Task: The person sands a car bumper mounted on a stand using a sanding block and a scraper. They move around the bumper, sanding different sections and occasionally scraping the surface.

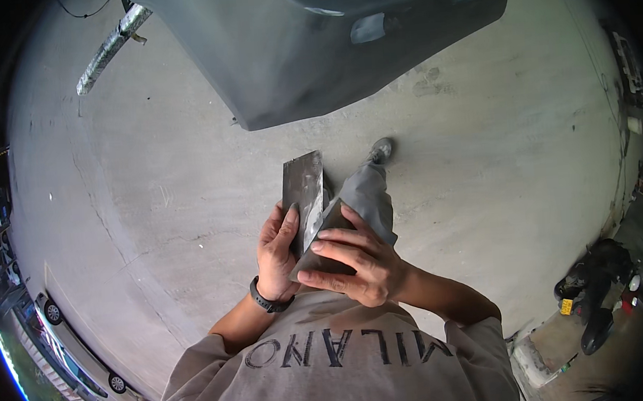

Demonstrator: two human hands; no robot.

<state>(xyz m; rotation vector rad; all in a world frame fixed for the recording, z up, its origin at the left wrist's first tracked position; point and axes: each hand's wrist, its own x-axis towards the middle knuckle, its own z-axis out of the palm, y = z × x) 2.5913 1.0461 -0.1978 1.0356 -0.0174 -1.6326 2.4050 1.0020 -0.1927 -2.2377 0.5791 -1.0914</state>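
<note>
Evenly lit, the cracked grey floor [170, 166] is flanked on its left by a parked car [83, 347], on its right by a dark motorbike [600, 279]!

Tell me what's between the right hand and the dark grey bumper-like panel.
In the head view: a grey trouser leg, its shoe, then concrete floor lie between the right hand and the panel.

You have soft, moderate light across the floor [169, 151], with faint shadows and a pale sheen toward the right. Bright daylight shows at lower left beside the greenery [41, 395], fringed blue. Your hands [363, 261] look fairly crisp; toward the rim, the white car [86, 351] bends, details soften and corners turn black.
</note>
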